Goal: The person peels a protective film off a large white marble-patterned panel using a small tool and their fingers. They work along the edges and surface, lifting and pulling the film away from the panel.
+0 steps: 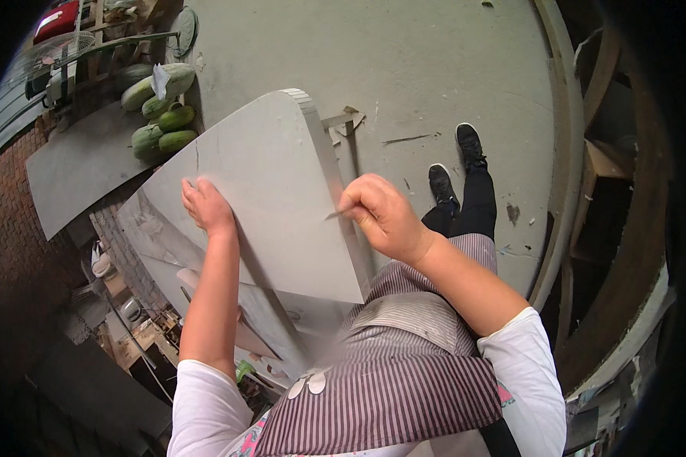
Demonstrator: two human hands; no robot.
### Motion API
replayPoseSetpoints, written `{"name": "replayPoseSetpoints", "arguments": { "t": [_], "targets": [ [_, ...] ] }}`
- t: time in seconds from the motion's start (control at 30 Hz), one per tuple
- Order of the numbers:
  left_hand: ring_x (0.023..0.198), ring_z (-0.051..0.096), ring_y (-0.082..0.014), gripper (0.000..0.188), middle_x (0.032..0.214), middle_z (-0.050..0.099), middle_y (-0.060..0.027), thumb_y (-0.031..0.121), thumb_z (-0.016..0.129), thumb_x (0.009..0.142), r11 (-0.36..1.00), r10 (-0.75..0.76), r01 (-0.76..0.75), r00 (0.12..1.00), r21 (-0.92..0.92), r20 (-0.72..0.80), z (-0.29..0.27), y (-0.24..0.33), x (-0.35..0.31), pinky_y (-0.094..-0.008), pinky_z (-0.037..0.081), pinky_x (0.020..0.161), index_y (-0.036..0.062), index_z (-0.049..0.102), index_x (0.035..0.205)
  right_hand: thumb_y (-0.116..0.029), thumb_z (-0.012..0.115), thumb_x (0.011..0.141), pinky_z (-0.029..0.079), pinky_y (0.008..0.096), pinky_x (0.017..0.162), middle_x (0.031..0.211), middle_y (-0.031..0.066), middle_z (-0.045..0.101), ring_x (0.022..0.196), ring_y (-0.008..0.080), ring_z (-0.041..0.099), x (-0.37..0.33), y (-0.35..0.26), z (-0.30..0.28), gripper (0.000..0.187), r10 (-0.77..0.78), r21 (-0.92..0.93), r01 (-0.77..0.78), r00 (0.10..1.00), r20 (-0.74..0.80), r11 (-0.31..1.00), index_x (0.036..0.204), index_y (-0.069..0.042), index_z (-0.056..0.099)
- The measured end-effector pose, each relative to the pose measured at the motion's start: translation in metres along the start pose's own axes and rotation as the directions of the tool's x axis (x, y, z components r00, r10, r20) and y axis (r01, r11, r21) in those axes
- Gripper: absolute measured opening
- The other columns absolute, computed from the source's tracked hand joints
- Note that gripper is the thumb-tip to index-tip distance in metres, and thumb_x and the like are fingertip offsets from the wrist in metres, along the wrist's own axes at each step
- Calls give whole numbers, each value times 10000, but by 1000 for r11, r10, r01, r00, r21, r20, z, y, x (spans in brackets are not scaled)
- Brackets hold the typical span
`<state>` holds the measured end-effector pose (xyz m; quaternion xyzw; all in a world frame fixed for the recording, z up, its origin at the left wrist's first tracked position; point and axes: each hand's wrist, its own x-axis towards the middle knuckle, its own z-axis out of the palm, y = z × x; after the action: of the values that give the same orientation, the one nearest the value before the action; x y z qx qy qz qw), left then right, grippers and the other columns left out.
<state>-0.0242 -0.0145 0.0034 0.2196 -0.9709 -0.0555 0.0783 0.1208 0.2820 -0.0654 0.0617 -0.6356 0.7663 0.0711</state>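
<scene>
A large pale grey-white padded or board-like panel [282, 175] with a rounded far corner lies tilted in front of me. Over its left part is my left hand [208, 207], fingers curled inward; a thin dark line runs on the panel just beyond the fingertips, and whether they hold it cannot be made out. At the panel's right edge, my right hand [389, 217] is closed in a pinch on a thin dark sliver-like piece [334, 215], its tip pointing left over the panel. The kind of this piece is too small to tell.
Several green melons [160, 103] lie on the floor at the far left, beside a grey sheet [88, 167] and a standing fan [53, 49]. A wooden stand leg [347, 148] shows beneath the panel's far side. Dark shelving [606, 175] curves along the right.
</scene>
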Motion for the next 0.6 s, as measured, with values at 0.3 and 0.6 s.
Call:
{"name": "replayPoseSetpoints", "arguments": {
  "t": [0.3, 0.6],
  "targets": [
    [1424, 330, -349, 654, 1530, 376, -195, 441, 394, 984, 1000, 10, -9, 1000, 5, -22, 3, -5, 1, -459, 262, 1160, 11, 383, 1477, -11, 647, 842, 493, 425, 796, 929, 125, 622, 849, 347, 595, -68, -18, 9, 135, 8, 34, -8, 1000, 0, 999, 959, -36, 584],
    [1180, 519, -263, 392, 1232, 557, -171, 268, 548, 954, 845, 209, -200, 977, -496, -39, -15, 17, -21, -404, 403, 1003, -3, 546, 1238, 22, 633, 838, 503, 374, 751, 900, 113, 601, 833, 299, 595, 15, -18, 4, 96, 93, 22, -91, 989, -117, 996, 911, -33, 604]
  ]
}}
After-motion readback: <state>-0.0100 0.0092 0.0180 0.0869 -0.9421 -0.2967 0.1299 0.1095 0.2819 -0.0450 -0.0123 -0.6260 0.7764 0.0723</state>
